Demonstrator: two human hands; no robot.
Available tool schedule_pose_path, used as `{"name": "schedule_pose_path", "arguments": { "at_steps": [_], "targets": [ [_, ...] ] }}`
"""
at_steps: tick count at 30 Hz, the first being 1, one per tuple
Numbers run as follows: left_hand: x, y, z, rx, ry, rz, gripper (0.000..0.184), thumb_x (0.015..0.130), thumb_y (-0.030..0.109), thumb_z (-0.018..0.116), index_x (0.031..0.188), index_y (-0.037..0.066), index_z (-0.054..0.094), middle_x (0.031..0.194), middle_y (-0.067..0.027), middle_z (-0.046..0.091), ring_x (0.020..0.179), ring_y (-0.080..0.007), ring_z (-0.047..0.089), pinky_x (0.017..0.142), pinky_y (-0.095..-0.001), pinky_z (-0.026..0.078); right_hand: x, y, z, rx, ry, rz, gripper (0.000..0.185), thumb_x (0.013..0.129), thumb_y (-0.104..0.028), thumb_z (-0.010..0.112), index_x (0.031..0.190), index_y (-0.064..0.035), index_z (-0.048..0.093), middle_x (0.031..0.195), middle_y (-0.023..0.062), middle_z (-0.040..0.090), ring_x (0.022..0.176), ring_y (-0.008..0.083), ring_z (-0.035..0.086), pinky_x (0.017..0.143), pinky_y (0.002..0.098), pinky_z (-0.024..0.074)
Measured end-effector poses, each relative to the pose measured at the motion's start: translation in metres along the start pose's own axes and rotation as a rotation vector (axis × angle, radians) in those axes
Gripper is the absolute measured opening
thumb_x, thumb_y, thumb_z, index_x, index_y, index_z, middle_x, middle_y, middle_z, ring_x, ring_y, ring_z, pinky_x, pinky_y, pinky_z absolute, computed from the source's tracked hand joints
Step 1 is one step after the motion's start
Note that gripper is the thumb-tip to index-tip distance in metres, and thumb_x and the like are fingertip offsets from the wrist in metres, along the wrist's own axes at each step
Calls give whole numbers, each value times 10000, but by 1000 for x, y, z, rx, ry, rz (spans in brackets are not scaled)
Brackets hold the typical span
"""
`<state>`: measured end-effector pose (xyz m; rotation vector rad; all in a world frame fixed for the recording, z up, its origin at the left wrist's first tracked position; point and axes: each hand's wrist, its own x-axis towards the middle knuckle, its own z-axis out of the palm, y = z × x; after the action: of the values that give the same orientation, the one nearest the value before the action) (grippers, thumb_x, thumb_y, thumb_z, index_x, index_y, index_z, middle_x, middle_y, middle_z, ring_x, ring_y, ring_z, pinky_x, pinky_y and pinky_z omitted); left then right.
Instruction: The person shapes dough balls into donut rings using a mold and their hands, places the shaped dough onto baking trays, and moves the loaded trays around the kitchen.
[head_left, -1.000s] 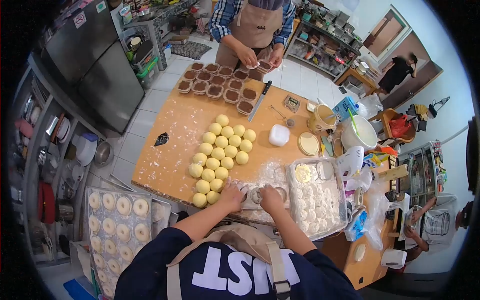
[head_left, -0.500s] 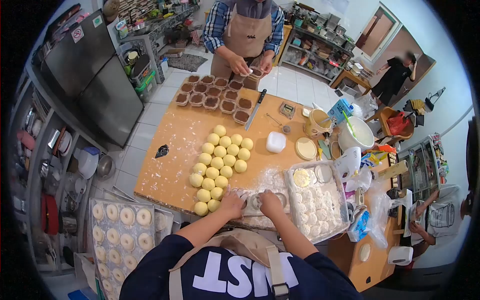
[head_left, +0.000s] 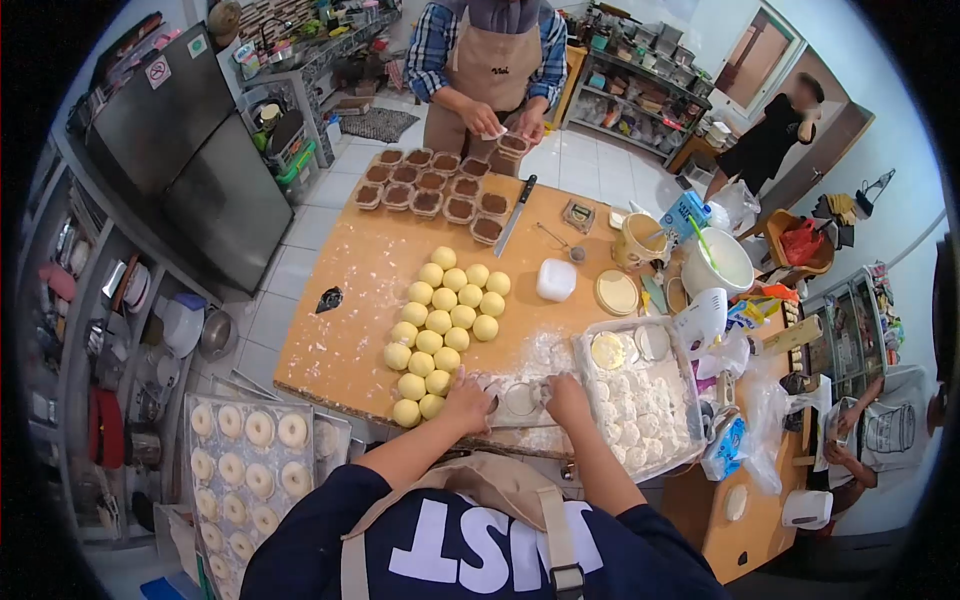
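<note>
My left hand rests at the left end of a pale, floury slab by the table's near edge, its fingers curled at the edge beside a small dark round hollow. At the slab's right end, my right hand is closed, its fingertips hidden underneath. Between both hands, a round pale disc or recess shows on the slab; its kind is unclear. Rows of smooth yellow dough balls sit just beyond my left hand. Right of my right hand stands a clear tub holding floured pale dough pieces.
Ring-shaped doughs lie on a tray at lower left. Across the table, a co-worker handles one of several brown-topped cups. A knife, a white container, a bowl and a mixer are also there.
My right hand has shifted right, uncovering more of the round shape on the slab. My left hand stays about where it was. A person in the background has moved near the doorway.
</note>
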<state>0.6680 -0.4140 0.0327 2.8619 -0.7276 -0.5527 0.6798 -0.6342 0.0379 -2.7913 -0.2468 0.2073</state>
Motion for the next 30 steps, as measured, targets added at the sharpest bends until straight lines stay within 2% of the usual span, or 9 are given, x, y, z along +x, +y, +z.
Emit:
{"name": "schedule_pose_path", "arguments": {
  "at_steps": [3,5,6,12,17,20,26,30],
  "targets": [
    [1,-2,4,-10,11,8,988,572,442,783,1384,129,315,1398,-128,352,1298,-297,317,1092,-520,137,3,0,6,4,-60,-10,236,655,-21,550,878,-34,623,916,206,578,883,371,561,774,441,459],
    [1,-2,2,-32,-8,-1,990,576,438,784,1389,138,306,1414,-122,336,1310,-291,300,1101,-515,88,1,-19,-6,-21,-141,-5,239,645,-4,540,867,-30,624,906,207,578,892,371,557,778,440,456],
    [1,-1,1,-44,-18,-6,991,577,436,784,1391,142,302,1422,-119,329,1317,-288,292,1106,-513,63,0,-22,-4,1,-125,-27,240,641,2,537,862,-30,625,905,210,578,892,371,558,777,440,457],
    [-1,2,-6,-52,-48,-25,958,589,422,780,1382,144,321,1418,-119,335,1310,-290,302,1105,-504,87,2,-29,12,23,-137,-93,253,639,18,524,865,-28,626,905,231,568,889,374,564,770,439,462],
    [-1,-2,3,-63,40,5,936,589,407,782,1369,137,342,1410,-119,345,1303,-291,314,1102,-505,107,4,-37,13,33,-110,-120,244,651,22,524,870,-27,620,933,234,558,860,377,574,744,451,470],
    [-1,1,3,-66,18,-11,932,589,405,781,1368,136,344,1406,-122,350,1300,-291,321,1102,-502,116,0,-43,11,21,-113,-75,234,662,15,530,871,-33,623,943,233,557,848,378,577,732,449,477],
    [-1,-3,2,-58,36,20,935,592,410,776,1371,132,340,1398,-135,357,1293,-284,333,1103,-510,103,7,-31,23,-50,-139,-92,245,683,-3,539,905,-44,633,948,206,568,849,377,580,733,442,484],
    [-2,-1,3,-35,29,5,919,596,431,769,1363,134,358,1393,-136,364,1290,-276,340,1103,-516,82,17,-11,-1,57,-38,-58,235,698,-44,570,920,-51,646,948,182,584,844,370,581,762,438,474]
  ]
}}
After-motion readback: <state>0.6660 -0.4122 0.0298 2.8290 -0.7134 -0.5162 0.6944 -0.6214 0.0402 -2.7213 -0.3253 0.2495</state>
